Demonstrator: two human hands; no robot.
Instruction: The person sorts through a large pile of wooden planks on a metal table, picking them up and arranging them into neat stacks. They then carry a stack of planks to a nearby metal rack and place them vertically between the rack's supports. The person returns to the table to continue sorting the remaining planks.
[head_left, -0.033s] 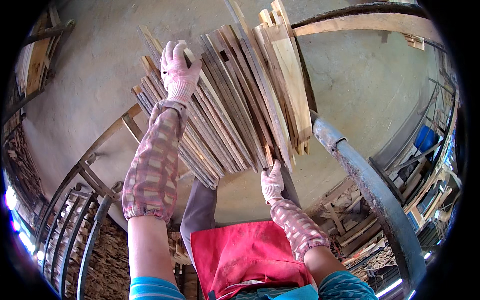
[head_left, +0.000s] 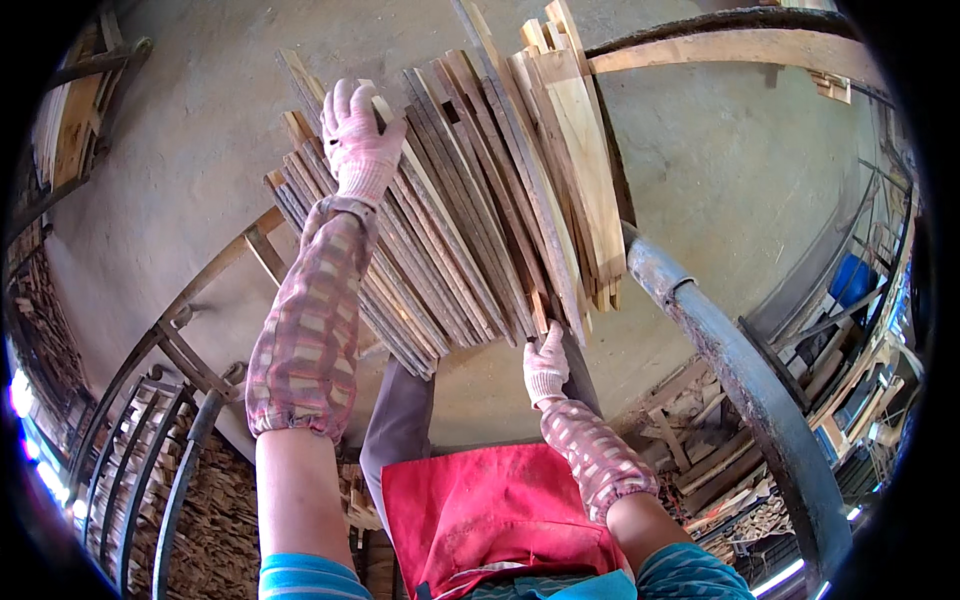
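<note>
A row of long wooden slats (head_left: pixel 440 255) lies side by side in front of me, rough dark edges showing on many and paler faces at the right. Over the far ends at the left rests my left hand (head_left: pixel 360 145) in a pale knitted glove, fingers stretched and thumb apart. My right hand (head_left: pixel 546 370), gloved too, is at the near ends, its fingers closed on the end of a wooden slat (head_left: pixel 539 312). Part of that grip is hidden. A wide pale board (head_left: pixel 580 150) stands at the row's right side.
A rusty metal pipe (head_left: pixel 715 325) curves along the right of the slats. At the left is a metal frame (head_left: pixel 160 450) beside heaped wood pieces (head_left: pixel 225 510). More timber (head_left: pixel 715 465) and a blue container (head_left: pixel 852 278) are at the right. A red apron (head_left: pixel 500 510) covers my lap.
</note>
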